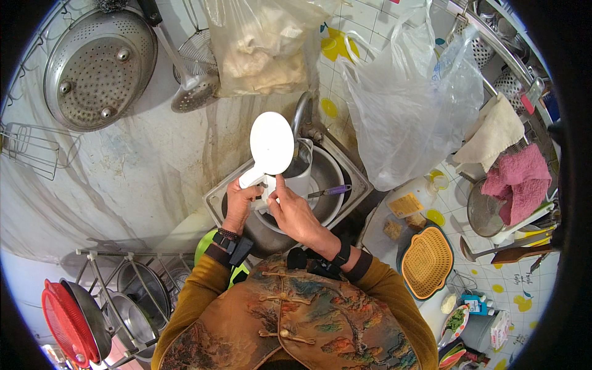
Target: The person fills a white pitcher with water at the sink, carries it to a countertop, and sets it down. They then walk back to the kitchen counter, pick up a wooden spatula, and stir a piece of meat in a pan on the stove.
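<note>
Over a metal sink (358, 193), my left hand (241, 203) grips a white plastic part near its narrow end. It seems to belong to a white pitcher (303, 178) with a round white lid (273, 143), which stands raised. My right hand (296, 210) touches the white part just under the lid, its index finger extended to the lid's lower edge. The pitcher's lower part is partly hidden by my hands. Behind it curves a metal faucet (298, 108). A metal basin (341, 172) lies in the sink, with a purple-handled utensil (336, 189) across it.
On the right are an orange basket (428, 263), a bottle with a yellow label (407, 203) and sponges (393, 229). Plastic bags (407, 115) hang above the sink's right side. A metal rack (134, 259) with pans and a red colander (67, 323) stands lower left.
</note>
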Motion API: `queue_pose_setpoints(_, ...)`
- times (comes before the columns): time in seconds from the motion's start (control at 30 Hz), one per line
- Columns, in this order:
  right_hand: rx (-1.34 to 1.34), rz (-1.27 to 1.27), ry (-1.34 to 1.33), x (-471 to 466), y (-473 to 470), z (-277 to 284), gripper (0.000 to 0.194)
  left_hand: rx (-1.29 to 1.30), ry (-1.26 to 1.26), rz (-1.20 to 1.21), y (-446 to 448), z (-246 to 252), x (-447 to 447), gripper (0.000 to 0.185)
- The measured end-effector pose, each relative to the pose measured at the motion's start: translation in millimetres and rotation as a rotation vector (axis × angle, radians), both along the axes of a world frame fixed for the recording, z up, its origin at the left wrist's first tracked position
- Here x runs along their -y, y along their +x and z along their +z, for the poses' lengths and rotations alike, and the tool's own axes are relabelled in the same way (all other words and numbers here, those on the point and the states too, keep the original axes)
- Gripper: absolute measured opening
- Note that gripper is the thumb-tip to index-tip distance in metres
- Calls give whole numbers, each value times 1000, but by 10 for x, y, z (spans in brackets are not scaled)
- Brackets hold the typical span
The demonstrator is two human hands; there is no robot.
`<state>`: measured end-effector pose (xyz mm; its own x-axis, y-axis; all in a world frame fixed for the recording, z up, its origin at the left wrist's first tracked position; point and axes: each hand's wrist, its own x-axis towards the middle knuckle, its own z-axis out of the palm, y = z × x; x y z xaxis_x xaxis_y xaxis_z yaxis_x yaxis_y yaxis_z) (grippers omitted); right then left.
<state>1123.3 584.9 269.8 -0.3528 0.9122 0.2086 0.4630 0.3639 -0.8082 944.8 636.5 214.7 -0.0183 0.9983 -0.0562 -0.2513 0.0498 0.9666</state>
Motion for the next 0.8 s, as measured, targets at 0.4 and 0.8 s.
queue_pose_setpoints(0.4, 27, -10, 7, -2, -10, -12, 70, -17, -19, 18, -21, -58, -19, 33)
queue_pose_setpoints(0.8, 5, -9, -19, -2, -21, -4, 69, 7, -22, -8, -30, -40, -20, 29)
